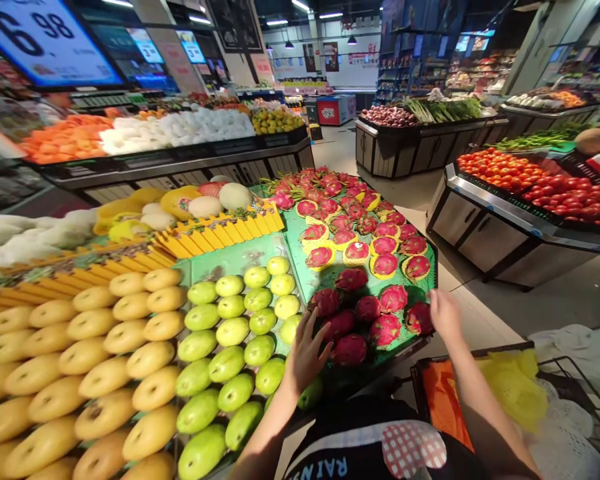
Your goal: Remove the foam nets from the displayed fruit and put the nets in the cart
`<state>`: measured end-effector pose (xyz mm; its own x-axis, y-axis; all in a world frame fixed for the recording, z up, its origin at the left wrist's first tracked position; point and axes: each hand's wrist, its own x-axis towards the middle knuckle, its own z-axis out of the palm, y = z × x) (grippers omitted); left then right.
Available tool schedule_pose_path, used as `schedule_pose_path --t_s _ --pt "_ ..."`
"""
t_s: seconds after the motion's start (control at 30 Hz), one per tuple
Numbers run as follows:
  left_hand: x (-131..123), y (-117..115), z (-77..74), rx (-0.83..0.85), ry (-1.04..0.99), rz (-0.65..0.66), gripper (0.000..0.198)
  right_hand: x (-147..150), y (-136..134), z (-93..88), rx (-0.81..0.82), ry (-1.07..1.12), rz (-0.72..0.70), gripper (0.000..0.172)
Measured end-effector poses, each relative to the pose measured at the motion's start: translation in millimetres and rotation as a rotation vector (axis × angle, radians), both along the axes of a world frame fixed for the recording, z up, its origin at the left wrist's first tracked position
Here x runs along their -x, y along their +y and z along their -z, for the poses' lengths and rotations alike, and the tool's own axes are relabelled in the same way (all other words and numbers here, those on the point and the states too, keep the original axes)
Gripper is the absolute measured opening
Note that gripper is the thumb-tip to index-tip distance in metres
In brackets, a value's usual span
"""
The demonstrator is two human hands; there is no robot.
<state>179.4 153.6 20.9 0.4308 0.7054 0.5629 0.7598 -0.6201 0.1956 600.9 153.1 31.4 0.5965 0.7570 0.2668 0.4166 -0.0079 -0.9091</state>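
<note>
My left hand (307, 353) is open, its fingers spread at the left side of a group of dragon fruit without nets (341, 325). Its fingertips are close to those fruit; whether they touch cannot be made out. At the right edge of the green-matted stand is my right hand (445, 317), its fingers curled in. Just left of it lies one dragon fruit (419, 319), and anything inside the fingers is hidden. Farther back on the mat, several dragon fruit sit in yellow foam nets (384, 265). A shadow falls over the near fruit.
Rows of green fruit (229, 361) and yellow-brown pears (147, 387) fill the trays on the left, behind them a yellow slatted divider (220, 231). Low right holds a cart (473, 350) with yellow netting (513, 387). A tomato stand (525, 227) stands across the aisle.
</note>
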Motion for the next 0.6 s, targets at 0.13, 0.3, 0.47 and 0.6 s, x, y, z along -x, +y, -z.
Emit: schedule_pose_path --t_s 0.13,0.3,0.47,0.6 --pt "19 -15 -5.6 0.003 -0.001 -0.035 0.036 51 91 -13.6 0.210 -0.661 -0.292 0.078" --pt "56 -35 -27.0 0.073 -0.048 -0.159 0.038 70 166 -12.9 0.454 -0.892 -0.333 0.086" --pt "86 -50 -24.1 0.034 -0.054 -0.268 0.036 58 196 -4.3 0.476 -0.854 -0.393 0.085" --pt "96 -52 -16.4 0.019 -0.062 -0.291 0.034 51 188 -4.5 0.406 -0.816 -0.377 0.080"
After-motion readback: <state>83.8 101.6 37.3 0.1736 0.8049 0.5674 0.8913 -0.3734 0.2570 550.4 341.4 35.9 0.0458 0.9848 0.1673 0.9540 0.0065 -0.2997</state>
